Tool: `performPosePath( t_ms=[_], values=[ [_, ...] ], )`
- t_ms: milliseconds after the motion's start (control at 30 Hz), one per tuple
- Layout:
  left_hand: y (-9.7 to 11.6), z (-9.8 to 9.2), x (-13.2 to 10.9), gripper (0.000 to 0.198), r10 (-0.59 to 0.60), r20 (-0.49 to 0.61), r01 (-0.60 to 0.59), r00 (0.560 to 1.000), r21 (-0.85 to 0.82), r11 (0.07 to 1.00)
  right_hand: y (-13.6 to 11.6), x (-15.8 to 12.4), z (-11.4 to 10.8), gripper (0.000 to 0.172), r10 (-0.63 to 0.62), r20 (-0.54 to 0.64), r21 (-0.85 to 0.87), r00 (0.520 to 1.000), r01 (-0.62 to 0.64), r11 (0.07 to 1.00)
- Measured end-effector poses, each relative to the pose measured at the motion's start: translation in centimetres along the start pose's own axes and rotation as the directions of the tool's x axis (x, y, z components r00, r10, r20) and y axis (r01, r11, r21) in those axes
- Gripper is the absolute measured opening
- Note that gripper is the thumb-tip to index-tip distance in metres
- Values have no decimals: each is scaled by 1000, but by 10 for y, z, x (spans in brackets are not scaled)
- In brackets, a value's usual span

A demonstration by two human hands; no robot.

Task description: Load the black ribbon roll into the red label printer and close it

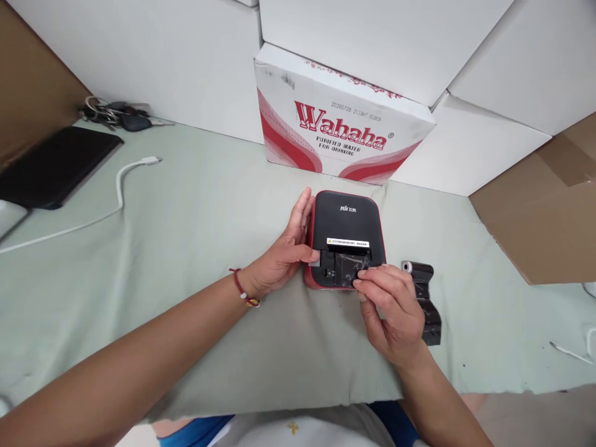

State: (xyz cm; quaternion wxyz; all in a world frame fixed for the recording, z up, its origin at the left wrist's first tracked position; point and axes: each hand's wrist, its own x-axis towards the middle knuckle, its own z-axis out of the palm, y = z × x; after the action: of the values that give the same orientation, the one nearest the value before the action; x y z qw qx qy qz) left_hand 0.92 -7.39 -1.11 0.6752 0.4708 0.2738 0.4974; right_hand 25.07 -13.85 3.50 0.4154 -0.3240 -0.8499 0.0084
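Note:
A small black label printer (347, 223) with red sides lies on the cloth in front of me. My left hand (293, 245) grips its left side, the thumb pressing on a grey tab at the lower left corner and the fingers along the edge. From the printer's slot, below a white warning label (347, 243), a shiny black film (346, 268) lies over the front end. My right hand (393, 307) pinches that film's right edge with its fingertips. Partly behind the right hand, a roll of black film (421, 273) lies with its loose end unrolled toward me.
A Wahaha water carton (344, 127) stands against white boxes behind the printer. At the left are a dark flat device (60, 164), keys (125, 117) and a white cable (120, 186). A brown cardboard box (544, 211) borders the right; another cable end (570, 352) lies nearby.

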Motion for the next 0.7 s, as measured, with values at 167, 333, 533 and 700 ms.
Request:
performPosePath(
  t_ms=[167,333,533,700],
  values=[
    [2,0,2,124,33,43,-33,999,0,999,-2,2,-4,38,2,16,-7,1000,-2,1000],
    [-2,-5,6,129,68,31,-70,997,71,995,3,29,-31,28,90,171,79,981,-104,991],
    [-7,-4,9,118,98,19,-99,995,52,994,26,111,-33,18,346,475,-206,809,-280,938],
    [-12,-4,12,111,160,-5,-160,987,71,985,30,163,16,33,577,731,-628,364,30,778]
  ],
)
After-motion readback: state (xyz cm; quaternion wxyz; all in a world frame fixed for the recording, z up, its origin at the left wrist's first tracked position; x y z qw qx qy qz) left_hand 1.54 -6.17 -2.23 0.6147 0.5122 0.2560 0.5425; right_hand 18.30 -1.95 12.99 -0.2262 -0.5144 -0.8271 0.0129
